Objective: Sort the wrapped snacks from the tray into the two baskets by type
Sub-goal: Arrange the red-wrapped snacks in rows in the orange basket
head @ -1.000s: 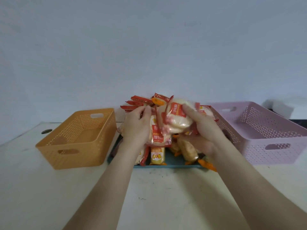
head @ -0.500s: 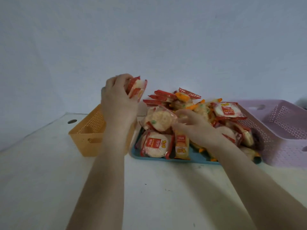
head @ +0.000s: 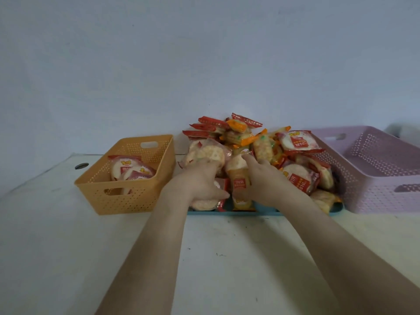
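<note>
Here, my left hand and right hand curl over the heaped red-and-orange wrapped snacks, grip indeterminate; I isolate one type per lift.

Both arms are reaching straight out, left hand and right hand sitting side by side, fingers curling down.

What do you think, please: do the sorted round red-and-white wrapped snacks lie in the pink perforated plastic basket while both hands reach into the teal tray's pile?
No: the head view shows those round wrapped snacks in the orange perforated plastic basket, not the pink basket. The left hand and right hand reach into that pile.
</note>
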The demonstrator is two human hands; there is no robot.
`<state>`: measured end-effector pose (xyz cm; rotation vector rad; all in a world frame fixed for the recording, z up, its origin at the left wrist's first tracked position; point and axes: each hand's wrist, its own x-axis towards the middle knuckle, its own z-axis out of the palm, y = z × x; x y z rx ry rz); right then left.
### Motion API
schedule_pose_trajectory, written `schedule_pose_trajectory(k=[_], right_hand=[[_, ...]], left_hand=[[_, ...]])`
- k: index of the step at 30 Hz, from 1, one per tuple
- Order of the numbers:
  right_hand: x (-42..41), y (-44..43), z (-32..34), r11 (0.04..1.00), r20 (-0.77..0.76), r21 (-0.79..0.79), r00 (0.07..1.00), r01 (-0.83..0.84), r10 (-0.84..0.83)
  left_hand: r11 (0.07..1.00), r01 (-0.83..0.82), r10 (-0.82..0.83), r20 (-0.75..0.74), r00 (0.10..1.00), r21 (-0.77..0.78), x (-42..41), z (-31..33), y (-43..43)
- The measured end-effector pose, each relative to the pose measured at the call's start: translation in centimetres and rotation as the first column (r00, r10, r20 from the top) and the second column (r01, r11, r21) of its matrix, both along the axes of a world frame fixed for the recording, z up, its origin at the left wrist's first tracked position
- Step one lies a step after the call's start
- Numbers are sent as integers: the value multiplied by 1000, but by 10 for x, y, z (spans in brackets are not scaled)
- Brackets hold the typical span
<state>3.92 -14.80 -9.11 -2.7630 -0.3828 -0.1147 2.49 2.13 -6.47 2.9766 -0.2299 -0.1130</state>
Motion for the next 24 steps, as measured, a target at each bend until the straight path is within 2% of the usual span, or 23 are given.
schedule_pose_trajectory(k=[2, 4, 6, 7, 10, 12, 15, 17, 18, 20, 22, 24], right_hand=[[0, -1, 3, 998, -3, 46, 999, -32, 32], [2, -10, 11, 996, 79, 86, 997, -32, 25], [6, -26, 19, 994, 199, 96, 977, 60, -78], [9, -35, 21, 989, 219, 86, 966, 124, -140], [11, -56, 19, 978, 85, 32, 975, 205, -207], [9, -62, 18, 980, 14, 24, 981, 195, -196], [2, -67, 30, 992, 129, -12, 984, 129, -126], [-5, -60, 39, 996, 208, 86, 978, -4, -14], [-9, -51, 40, 986, 208, 145, 977, -81, 50], [-16, -27, 32, 974, 121, 126, 977, -190, 175], [-13, -9, 12, 974, 9, -78, 977, -211, 212], [-8, -2, -3, 968, -80, -141, 977, -208, 198]], left_hand=[[998, 33, -40, 157, 987, 45, 1, -1, -5], [993, 106, -87, 287, 954, -53, 2, -3, -15], [976, 139, -96, 243, 965, -167, 1, -8, -28], [983, 129, -103, 191, 976, -132, 2, -12, -36], [994, 58, -68, 106, 992, 96, 4, -26, -47], [996, 20, -28, 93, 995, 88, 5, -25, -42], [997, -10, 14, 48, 999, -81, 5, -11, -23], [970, -47, 73, 101, 992, -237, 4, 1, -4], [962, -75, 109, 114, 987, -262, 3, 4, 5], [961, -150, 164, 39, 986, -233, 3, 0, 18], [950, -217, 207, -67, 976, -226, 7, -13, 20], [909, -279, 261, -99, 960, -310, 13, -25, 22]])
